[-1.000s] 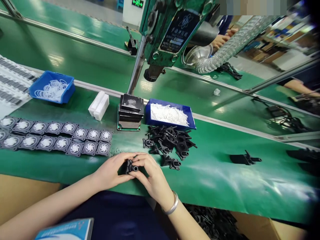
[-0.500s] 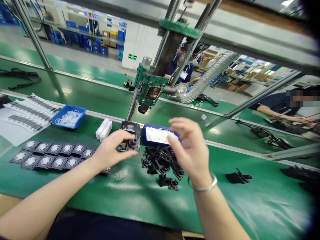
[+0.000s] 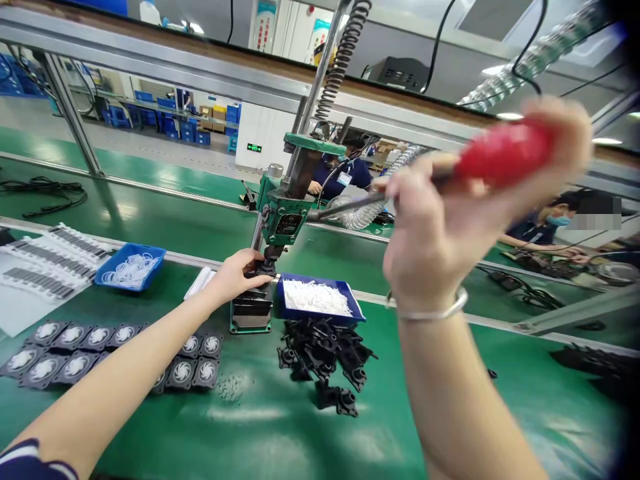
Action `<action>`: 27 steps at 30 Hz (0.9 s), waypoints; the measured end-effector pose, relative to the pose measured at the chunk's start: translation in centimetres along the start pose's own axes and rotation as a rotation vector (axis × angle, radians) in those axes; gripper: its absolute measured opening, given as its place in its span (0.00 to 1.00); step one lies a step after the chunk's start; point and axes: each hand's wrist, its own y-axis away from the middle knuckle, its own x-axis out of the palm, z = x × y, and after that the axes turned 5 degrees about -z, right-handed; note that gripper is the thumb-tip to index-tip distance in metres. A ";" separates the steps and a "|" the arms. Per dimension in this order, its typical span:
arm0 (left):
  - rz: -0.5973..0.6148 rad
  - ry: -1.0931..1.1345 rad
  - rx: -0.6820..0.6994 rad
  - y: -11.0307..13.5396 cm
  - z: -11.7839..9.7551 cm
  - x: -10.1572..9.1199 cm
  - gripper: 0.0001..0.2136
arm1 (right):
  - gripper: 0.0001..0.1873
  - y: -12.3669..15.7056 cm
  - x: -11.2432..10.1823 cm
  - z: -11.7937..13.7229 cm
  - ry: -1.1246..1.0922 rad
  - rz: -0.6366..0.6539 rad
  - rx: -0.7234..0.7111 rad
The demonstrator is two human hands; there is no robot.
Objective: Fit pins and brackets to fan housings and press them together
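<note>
My left hand holds a small black plastic part on the black fixture block under the ram of the green hand press. Its fingers are closed round the part. Raised in front of me, my right hand is wrapped round the red grip of the press lever, whose metal rod runs back to the press head. A silver bangle sits on that wrist. A pile of black plastic parts lies just right of the fixture.
A blue tray of thin white pieces stands behind the pile. A blue tray of white rings is at the left. Rows of black discs with white impellers lie front left. Other people work beyond the green belt.
My left hand has carried the black part onto the fixture under the press. My right hand has risen from over the parts pile and taken the red lever grip. The view has tilted up.
</note>
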 end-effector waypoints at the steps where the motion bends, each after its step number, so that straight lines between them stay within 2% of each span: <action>1: 0.006 0.000 0.009 0.0 0.1 0.0 0.18 | 0.29 1.5 0.0 0.8 -0.030 -0.159 -0.016; 3: 0.018 -0.002 0.024 -0.2 0.3 -0.1 0.18 | 0.27 3.5 0.5 1.7 -0.056 -0.384 -0.049; 4: 0.026 -0.004 0.025 -0.2 0.4 -0.1 0.18 | 0.27 3.9 0.8 2.0 -0.047 -0.415 -0.045; 10: 0.075 0.005 -0.003 -0.6 0.6 -0.7 0.20 | 0.28 3.4 1.3 3.2 0.102 -0.301 0.054; 15: 0.089 0.035 -0.039 -0.9 1.1 -0.9 0.23 | 0.28 3.2 0.5 3.7 0.030 -0.311 0.117; 18: 0.110 0.050 -0.057 -0.9 1.1 -1.0 0.24 | 0.25 2.7 -0.1 2.7 0.020 -0.219 0.075; 21: 0.111 0.044 -0.080 -0.9 1.0 -1.0 0.24 | 0.25 2.9 0.2 1.4 -0.006 -0.283 -0.034; 24: 0.101 0.046 -0.095 -1.0 0.8 -1.0 0.24 | 0.28 3.2 0.8 0.6 -0.028 -0.393 -0.020; 25: 0.103 0.049 -0.100 -1.0 0.8 -1.0 0.24 | 0.30 3.1 0.9 0.5 -0.028 -0.371 0.011; 27: 0.102 0.051 -0.116 -1.1 0.4 -1.0 0.24 | 0.36 2.7 0.4 0.3 -0.013 -0.191 0.062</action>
